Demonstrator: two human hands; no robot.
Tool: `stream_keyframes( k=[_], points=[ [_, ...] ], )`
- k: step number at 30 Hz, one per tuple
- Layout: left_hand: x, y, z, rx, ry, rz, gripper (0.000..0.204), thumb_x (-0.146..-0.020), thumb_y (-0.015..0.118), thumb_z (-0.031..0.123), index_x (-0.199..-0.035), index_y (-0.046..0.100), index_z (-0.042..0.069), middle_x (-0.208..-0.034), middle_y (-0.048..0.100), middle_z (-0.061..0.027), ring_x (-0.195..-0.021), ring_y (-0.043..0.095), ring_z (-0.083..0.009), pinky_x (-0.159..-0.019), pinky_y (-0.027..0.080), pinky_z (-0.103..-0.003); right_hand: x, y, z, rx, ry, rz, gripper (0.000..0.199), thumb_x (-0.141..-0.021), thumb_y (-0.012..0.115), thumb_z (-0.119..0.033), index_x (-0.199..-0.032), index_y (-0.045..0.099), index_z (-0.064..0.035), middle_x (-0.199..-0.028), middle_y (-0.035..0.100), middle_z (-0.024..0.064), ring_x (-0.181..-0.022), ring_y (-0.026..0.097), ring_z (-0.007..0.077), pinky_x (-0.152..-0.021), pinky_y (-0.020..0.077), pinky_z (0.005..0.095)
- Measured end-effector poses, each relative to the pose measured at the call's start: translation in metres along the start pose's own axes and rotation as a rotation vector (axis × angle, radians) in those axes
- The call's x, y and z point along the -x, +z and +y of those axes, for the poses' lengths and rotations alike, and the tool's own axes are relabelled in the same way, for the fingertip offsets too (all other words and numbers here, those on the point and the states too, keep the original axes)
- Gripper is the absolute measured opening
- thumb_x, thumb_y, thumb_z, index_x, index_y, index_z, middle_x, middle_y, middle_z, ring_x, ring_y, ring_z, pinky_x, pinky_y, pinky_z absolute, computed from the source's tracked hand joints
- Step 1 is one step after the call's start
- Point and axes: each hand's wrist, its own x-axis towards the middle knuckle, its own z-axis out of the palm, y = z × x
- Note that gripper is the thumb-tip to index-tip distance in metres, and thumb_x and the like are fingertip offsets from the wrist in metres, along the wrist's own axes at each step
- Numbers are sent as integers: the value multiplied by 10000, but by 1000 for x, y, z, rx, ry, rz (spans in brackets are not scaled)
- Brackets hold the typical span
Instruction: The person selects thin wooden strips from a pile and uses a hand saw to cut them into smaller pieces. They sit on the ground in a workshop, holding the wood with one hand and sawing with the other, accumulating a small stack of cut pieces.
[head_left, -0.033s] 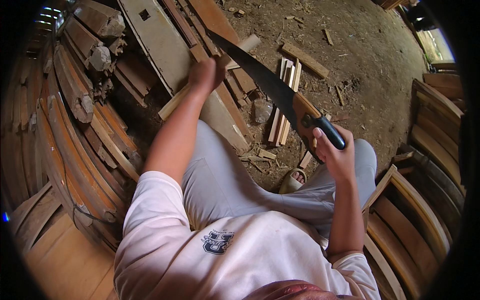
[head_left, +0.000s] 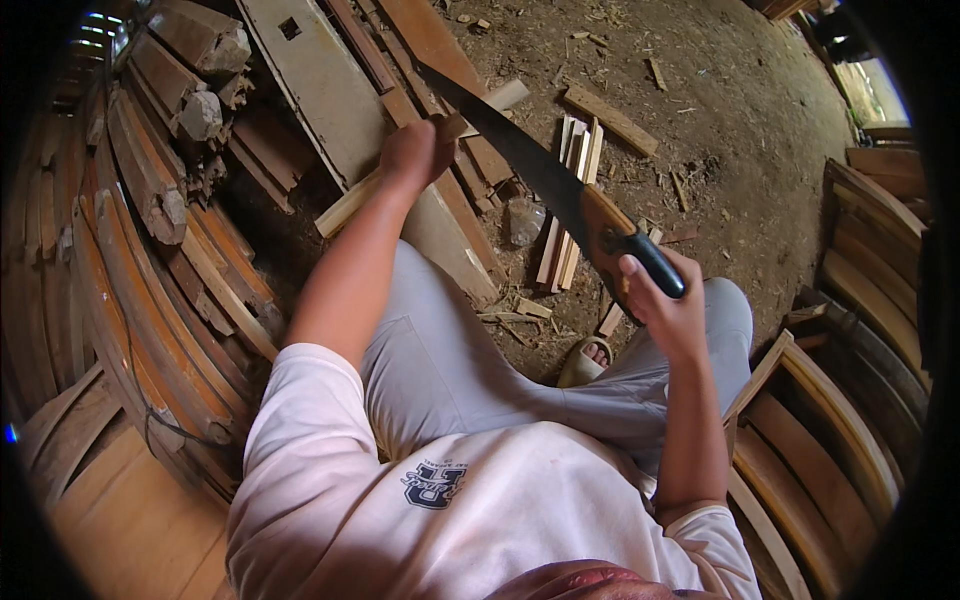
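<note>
Wooden strip (head_left: 400, 175) clenched by left hand (head_left: 412, 152) | right hand (head_left: 668, 305) grasps saw (head_left: 560, 195), teeth unclear

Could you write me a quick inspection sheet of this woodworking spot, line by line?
Surface: bare dirt floor strewn with chips.
Job's things: hand saw with a dark blade, wooden strip under it.
Clutter: offcut bundle, loose plank, a stone.
Hands: left hand pressing on the strip; right hand with fingers wrapped round the saw's black handle.
Cables: nothing seen.
Surroundings: curved wooden slats stacked left, more stacked right; a sandalled foot.
</note>
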Motion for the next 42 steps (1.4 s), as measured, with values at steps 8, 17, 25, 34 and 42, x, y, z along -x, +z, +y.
stream_keyframes(
  k=[8, 17, 25, 34, 42],
  points=[
    [13, -12, 17, -8, 7, -191, 319, -922, 594, 315, -1151, 726, 137, -1064, 745, -208, -1007, 715, -415, -876, 586, -515, -28, 41, 9, 63, -45, -19, 399, -981, 749, -336, -753, 643, -26, -588, 502, -78, -525, 437, 25, -463, 304, 248],
    [7, -3, 21, 40, -11, -93, 332, -932, 642, 369, -1081, 701, 78, -955, 742, -235, -939, 723, -434, -837, 590, -527, -40, 43, 26, -83, -78, 49, 376, -971, 762, -339, -800, 653, -23, -593, 529, -56, -517, 447, 36, -466, 325, 246],
    [16, 11, 8, -25, 191, -49, 408, -898, 737, 462, -1042, 728, 81, -901, 739, -222, -896, 724, -417, -781, 593, -480, -85, -16, -16, -66, -242, 109, 351, -970, 766, -329, -785, 633, -62, -600, 546, -64, -500, 480, 26, -458, 339, 220],
    [21, -2, 13, 359, 180, -206, 401, -920, 747, 380, -1095, 706, 22, -1023, 721, -245, -1000, 667, -457, -849, 537, -478, -145, -46, 44, 69, -205, 186, 427, -978, 736, -403, -824, 666, -11, -593, 532, -22, -550, 464, 70, -514, 367, 292],
    [22, -2, 4, 230, 192, -195, 460, -935, 736, 359, -1178, 687, -29, -1089, 708, -286, -1051, 663, -463, -900, 536, -462, -159, -55, 64, 105, -172, 235, 469, -949, 760, -415, -794, 659, 15, -584, 548, 10, -538, 473, 101, -512, 392, 331]
  ],
)
